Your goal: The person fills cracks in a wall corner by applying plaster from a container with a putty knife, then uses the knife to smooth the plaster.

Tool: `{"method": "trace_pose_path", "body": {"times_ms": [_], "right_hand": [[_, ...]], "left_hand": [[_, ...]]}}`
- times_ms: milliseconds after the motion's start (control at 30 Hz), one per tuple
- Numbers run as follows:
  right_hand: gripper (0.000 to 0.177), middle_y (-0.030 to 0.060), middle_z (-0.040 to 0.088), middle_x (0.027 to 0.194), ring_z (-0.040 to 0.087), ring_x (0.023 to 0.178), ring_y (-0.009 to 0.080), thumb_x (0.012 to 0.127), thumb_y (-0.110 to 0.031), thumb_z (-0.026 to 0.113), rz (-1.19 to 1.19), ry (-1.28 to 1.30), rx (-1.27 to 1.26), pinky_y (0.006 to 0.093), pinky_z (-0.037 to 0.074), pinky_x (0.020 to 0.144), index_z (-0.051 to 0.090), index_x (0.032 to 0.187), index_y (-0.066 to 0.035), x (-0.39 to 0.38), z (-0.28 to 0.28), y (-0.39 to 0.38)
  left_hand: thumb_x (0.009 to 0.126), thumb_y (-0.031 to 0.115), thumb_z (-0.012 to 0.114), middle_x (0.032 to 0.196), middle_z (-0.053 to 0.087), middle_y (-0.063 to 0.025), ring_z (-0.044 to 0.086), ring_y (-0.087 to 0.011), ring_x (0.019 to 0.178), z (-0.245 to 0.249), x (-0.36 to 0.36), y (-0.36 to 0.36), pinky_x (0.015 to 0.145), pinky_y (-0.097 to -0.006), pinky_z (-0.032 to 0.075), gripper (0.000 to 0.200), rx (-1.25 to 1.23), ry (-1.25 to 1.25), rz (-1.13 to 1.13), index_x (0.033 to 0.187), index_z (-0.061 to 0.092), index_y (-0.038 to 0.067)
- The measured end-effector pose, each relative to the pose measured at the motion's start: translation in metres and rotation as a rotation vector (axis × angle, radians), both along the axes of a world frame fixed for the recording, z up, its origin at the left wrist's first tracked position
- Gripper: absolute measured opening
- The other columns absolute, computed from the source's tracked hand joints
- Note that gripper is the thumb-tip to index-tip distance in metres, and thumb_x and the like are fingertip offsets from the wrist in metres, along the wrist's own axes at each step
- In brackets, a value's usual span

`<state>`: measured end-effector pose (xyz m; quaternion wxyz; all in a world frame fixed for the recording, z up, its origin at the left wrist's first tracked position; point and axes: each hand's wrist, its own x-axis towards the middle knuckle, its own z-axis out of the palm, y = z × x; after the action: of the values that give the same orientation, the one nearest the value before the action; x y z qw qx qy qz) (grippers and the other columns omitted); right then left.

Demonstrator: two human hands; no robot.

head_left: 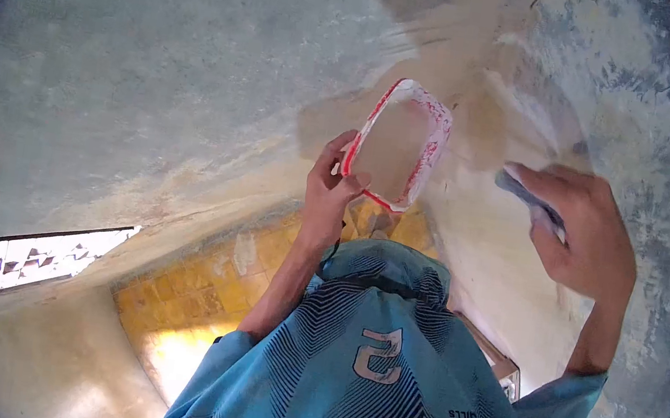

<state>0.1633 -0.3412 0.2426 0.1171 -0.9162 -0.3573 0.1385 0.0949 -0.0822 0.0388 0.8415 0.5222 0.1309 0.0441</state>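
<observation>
My left hand (334, 190) is closed on the edge of a red plastic tub (437, 142), its thumb over the near rim. White smears coat the tub's rim and walls, and its inside looks beige. To the right, my right hand (590, 234) grips a flat grey pad (521, 191) between thumb and fingers; its exact kind does not show. The pad is held close to the right-hand wall (656, 150), which has blotchy grey and white patches. A beige, damp-looking area (482, 85) covers the corner behind the tub.
A grey plastered wall (186, 54) fills the upper left. Low on the left is a bright opening (32, 258) with a lattice. Yellow floor tiles (197, 292) lie far below, with sunlight on them. A brown-framed object (494, 348) stands at the right wall's foot.
</observation>
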Motion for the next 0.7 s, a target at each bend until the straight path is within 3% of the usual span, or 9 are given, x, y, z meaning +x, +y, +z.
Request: {"method": "trace_pose_path", "body": {"times_ms": [67,167,267,333,367,500,700], "right_hand": [[0.038,0.0185,0.062,0.09,0.06,0.083,0.0332,0.071,-0.007,0.06,0.094,-0.179,-0.077,0.0415,0.048,0.075,0.064,0.108,0.001,0.008,-0.001,0.022],[0.025,0.0167,0.061,0.086,0.059,0.088,0.0321,0.074,-0.009,0.062,0.35,-0.371,0.075,0.0412,0.047,0.08,0.066,0.098,-0.001,0.027,-0.017,0.039],[0.013,0.0157,0.059,0.085,0.058,0.089,0.0326,0.076,-0.011,0.062,0.599,-0.346,0.18,0.0423,0.046,0.082,0.065,0.087,-0.004,0.03,-0.013,0.072],[0.025,0.0164,0.063,0.093,0.061,0.093,0.0329,0.075,-0.022,0.067,0.702,-0.263,-0.008,0.0419,0.049,0.083,0.067,0.092,-0.004,0.031,-0.011,0.107],[0.04,0.0173,0.066,0.101,0.063,0.098,0.0327,0.074,-0.032,0.072,0.728,-0.218,-0.195,0.0411,0.052,0.084,0.07,0.1,-0.002,0.032,-0.016,0.125],[0.043,0.0172,0.067,0.1,0.064,0.095,0.0318,0.072,-0.033,0.072,0.822,-0.137,-0.568,0.0404,0.052,0.082,0.069,0.101,0.0,0.032,-0.03,0.169],[0.049,0.017,0.069,0.099,0.065,0.09,0.0304,0.07,-0.034,0.073,0.943,-0.084,-0.821,0.0393,0.052,0.08,0.069,0.103,0.002,0.02,-0.037,0.221]], "left_hand": [[0.076,0.006,0.067,0.122,0.053,-0.0124,0.059,-0.0186,0.105,0.003,0.004,-0.008,0.087,-0.0335,0.052,0.065,0.043,0.03,0.014,0.137,0.045,0.002],[0.074,0.005,0.07,0.117,0.055,-0.011,0.059,-0.0175,0.102,0.0,0.004,-0.013,0.086,-0.0316,0.052,0.067,0.095,0.05,0.012,0.136,0.045,0.001],[0.073,0.007,0.072,0.113,0.058,-0.0107,0.06,-0.017,0.099,-0.006,0.001,-0.018,0.085,-0.0299,0.051,0.067,0.19,0.01,0.037,0.134,0.046,-0.001],[0.073,0.009,0.074,0.114,0.059,-0.0117,0.06,-0.017,0.098,-0.008,0.001,-0.019,0.085,-0.0296,0.051,0.065,0.309,-0.006,0.04,0.131,0.047,-0.003],[0.073,0.01,0.075,0.115,0.06,-0.0125,0.06,-0.0171,0.098,-0.007,0.0,-0.017,0.084,-0.0299,0.051,0.065,0.393,0.0,0.028,0.13,0.048,-0.003],[0.073,0.014,0.077,0.115,0.062,-0.0141,0.061,-0.0201,0.099,-0.011,-0.005,-0.02,0.084,-0.0323,0.05,0.059,0.445,-0.023,0.094,0.123,0.051,-0.003],[0.071,0.017,0.079,0.108,0.066,-0.0151,0.062,-0.0224,0.1,-0.028,-0.012,-0.011,0.085,-0.0343,0.049,0.051,0.561,-0.068,0.15,0.113,0.057,-0.003]]}}
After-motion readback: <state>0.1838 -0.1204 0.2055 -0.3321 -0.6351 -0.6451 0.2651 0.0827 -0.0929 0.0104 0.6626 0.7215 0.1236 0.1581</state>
